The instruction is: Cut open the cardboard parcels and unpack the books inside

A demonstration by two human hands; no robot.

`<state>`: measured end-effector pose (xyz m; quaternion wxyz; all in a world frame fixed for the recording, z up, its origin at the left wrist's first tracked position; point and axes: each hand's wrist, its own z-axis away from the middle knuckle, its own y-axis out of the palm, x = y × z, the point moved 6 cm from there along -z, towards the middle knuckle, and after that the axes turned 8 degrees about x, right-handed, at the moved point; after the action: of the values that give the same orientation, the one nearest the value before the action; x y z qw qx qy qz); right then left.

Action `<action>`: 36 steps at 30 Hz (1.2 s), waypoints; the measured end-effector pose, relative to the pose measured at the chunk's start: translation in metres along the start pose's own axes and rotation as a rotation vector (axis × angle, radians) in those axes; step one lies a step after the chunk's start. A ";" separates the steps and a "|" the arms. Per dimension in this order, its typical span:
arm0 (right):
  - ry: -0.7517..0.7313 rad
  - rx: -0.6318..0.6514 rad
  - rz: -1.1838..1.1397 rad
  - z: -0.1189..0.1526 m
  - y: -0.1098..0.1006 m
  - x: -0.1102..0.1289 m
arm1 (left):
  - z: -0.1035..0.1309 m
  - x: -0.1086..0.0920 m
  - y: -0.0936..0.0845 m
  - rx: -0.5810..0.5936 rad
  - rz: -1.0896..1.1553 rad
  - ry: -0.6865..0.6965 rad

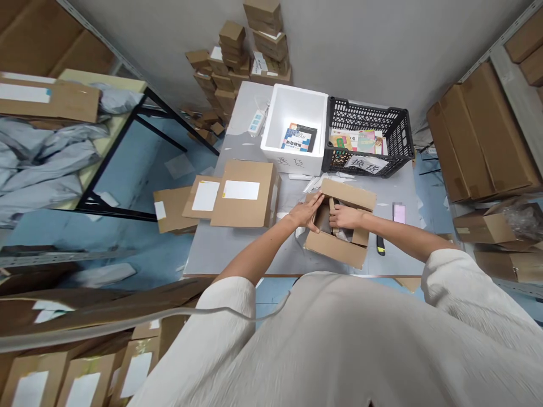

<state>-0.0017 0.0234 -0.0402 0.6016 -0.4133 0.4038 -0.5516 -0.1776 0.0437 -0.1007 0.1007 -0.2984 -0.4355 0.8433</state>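
An open cardboard box (337, 251) sits on the grey table in front of me, its flaps folded outward. My left hand (307, 213) grips the left side of this box, thumb and fingers spread along its edge. Reaching into the box, my right hand (345, 217) has its fingers closed on an upright strip of brown cardboard (333, 208). Part of the box's contents lies in shadow under that hand, and I cannot make out what it is. A black and yellow utility knife (380, 245) lies just right of the box, near a pink-screened phone (399, 213).
Behind the box stand a white foam bin (292, 163) and a black plastic crate (369, 107), both holding books. Closed cartons (241, 209) lie on the table's left, one overhanging its edge. A power strip (256, 122) is at the back left. Shelves with cartons flank both sides.
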 end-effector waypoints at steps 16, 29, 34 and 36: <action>0.020 0.085 -0.063 -0.008 0.017 0.007 | 0.005 -0.045 -0.029 -0.215 -0.218 0.213; 0.048 0.116 -0.031 -0.001 0.007 0.017 | -0.020 -0.057 -0.034 -0.235 -0.042 -0.038; 0.053 0.106 -0.010 -0.007 -0.002 0.021 | -0.013 -0.056 -0.039 -0.257 -0.039 0.005; 0.049 0.093 0.000 -0.011 -0.008 0.023 | -0.009 -0.053 -0.038 -0.260 -0.013 0.001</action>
<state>-0.0126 -0.0008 -0.0372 0.6100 -0.3715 0.3923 -0.5797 -0.1327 0.0497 -0.0526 0.0667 -0.3065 -0.5432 0.7788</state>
